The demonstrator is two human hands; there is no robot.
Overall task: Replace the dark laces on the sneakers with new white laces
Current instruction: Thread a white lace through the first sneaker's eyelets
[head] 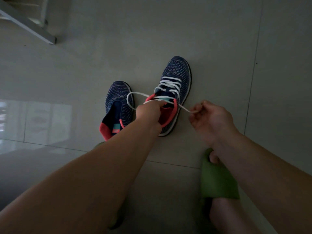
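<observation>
- Two sneakers on the tiled floor (219, 39), toes pointing away: right sneaker (177, 71) laced in white up to the collar, left sneaker (118, 97) with no lace to be seen, its eyelets hard to make out.
- No dark laces in view.
- White lace (169, 84) crossing the right sneaker's eyelets, both loose ends running back toward the hands.
- Left hand (149, 111) over the right sneaker's collar, fingers curled round one lace end, a loop (130, 98) arching out over the left sneaker.
- Right hand (209, 117) just beside the right sneaker's outer edge, fingers (194, 110) pinching the other end, strand drawn taut across the collar.
- Key relation: ends crossing above the collar, strand running roughly crosswise to the sneaker's long axis; left hand nearer the eyelets.
- Likely step: tying off the right sneaker; left sneaker probably yet to be laced.
- Green slipper (217, 179) near the lower edge.
</observation>
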